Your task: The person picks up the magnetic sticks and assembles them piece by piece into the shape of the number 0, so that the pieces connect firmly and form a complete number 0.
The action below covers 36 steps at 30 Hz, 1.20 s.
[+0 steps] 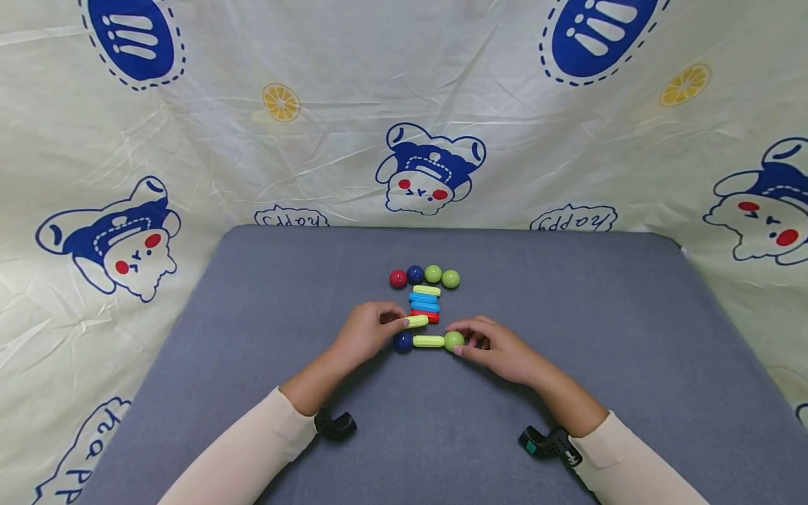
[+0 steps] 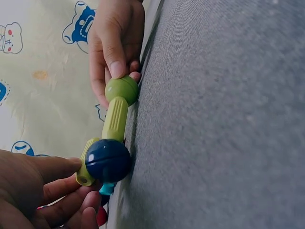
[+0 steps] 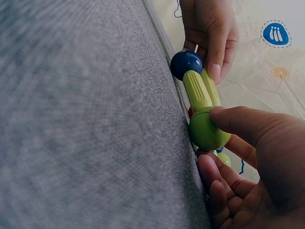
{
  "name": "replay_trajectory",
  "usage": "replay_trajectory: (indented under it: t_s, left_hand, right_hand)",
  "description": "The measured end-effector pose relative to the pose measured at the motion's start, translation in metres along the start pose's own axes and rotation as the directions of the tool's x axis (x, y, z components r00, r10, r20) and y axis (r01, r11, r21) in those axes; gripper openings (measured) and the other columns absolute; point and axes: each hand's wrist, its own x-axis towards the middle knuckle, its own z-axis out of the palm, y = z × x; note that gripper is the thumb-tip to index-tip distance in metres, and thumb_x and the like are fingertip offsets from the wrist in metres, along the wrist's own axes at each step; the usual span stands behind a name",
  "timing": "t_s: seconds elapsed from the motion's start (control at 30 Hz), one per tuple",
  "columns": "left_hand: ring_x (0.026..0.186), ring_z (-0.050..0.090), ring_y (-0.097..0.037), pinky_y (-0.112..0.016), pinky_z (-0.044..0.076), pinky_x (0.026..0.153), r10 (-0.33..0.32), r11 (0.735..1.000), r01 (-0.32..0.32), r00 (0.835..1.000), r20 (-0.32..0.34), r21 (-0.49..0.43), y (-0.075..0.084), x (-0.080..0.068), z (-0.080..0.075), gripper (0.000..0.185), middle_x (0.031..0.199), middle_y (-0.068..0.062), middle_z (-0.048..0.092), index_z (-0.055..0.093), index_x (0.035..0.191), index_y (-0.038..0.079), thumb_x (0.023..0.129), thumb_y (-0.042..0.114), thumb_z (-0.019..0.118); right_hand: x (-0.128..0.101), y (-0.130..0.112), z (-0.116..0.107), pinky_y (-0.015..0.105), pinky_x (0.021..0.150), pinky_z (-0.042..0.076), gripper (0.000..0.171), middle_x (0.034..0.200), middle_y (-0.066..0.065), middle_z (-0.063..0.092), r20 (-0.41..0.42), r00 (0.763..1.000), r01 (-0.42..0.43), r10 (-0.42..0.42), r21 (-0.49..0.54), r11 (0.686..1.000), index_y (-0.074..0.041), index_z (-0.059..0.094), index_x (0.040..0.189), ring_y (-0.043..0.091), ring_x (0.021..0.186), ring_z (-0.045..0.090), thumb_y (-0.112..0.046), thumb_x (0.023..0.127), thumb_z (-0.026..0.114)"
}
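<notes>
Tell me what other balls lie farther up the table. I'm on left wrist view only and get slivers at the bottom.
Observer: Head view shows four in a row; from the left: a red ball, a dark blue ball, then two green balls.

Operator: Bars between that row and the hands?

Observer: Yes. Going from the row toward the person: a yellow-green bar, two blue bars, then a red bar.

Operator: Anything strapped on the right wrist?

Observer: Yes, a black device beside the cuff, behind the right hand.
</notes>
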Motion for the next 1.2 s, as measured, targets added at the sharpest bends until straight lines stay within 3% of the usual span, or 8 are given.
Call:
replay_trajectory:
  t_s: [0.63, 1.0, 1.2]
  left_hand:
    - [0.086, 0.061, -0.014, -0.03, 0.053, 0.076, -0.07, 0.997, 0.068, 0.995, -0.067, -0.023, -0.013, -0.023, -0.02, 0.012, 0.101, -0.002, 0.074, 0.079, 0.103, 0.015, 0.095, 0.02, 0.071]
    - [0.088, 0.066, -0.014, -0.034, 0.054, 0.082, -0.04, 0.999, 0.038, 0.993, -0.114, -0.016, -0.023, -0.038, -0.021, 0.011, 0.099, -0.003, 0.076, 0.079, 0.101, 0.012, 0.093, 0.018, 0.073]
    - [0.087, 0.065, -0.013, -0.034, 0.054, 0.081, -0.062, 0.998, 0.061, 0.992, -0.114, -0.006, -0.027, -0.046, -0.023, 0.011, 0.1, -0.002, 0.075, 0.079, 0.101, 0.014, 0.094, 0.02, 0.073]
  right_hand:
    - [0.0, -0.001, 0.0, 0.025, 0.078, 0.047, 0.032, 0.116, 0.003, 0.061, -0.002, 1.0, -0.008, 0.008, -0.016, 1.0, -0.022, 0.067, 0.128, 0.014, 0.092, 0.056, -0.027, 0.097, 0.07]
    - [0.0, -0.001, 0.0, 0.025, 0.078, 0.047, 0.032, 0.114, 0.002, 0.061, 0.002, 1.0, -0.015, 0.015, -0.02, 1.0, -0.024, 0.067, 0.128, 0.013, 0.092, 0.056, -0.026, 0.096, 0.07]
    - [0.001, 0.0, 0.001, 0.025, 0.078, 0.047, 0.032, 0.116, 0.003, 0.061, 0.002, 1.0, -0.017, 0.017, -0.018, 1.0, -0.022, 0.067, 0.128, 0.014, 0.092, 0.055, -0.026, 0.096, 0.07]
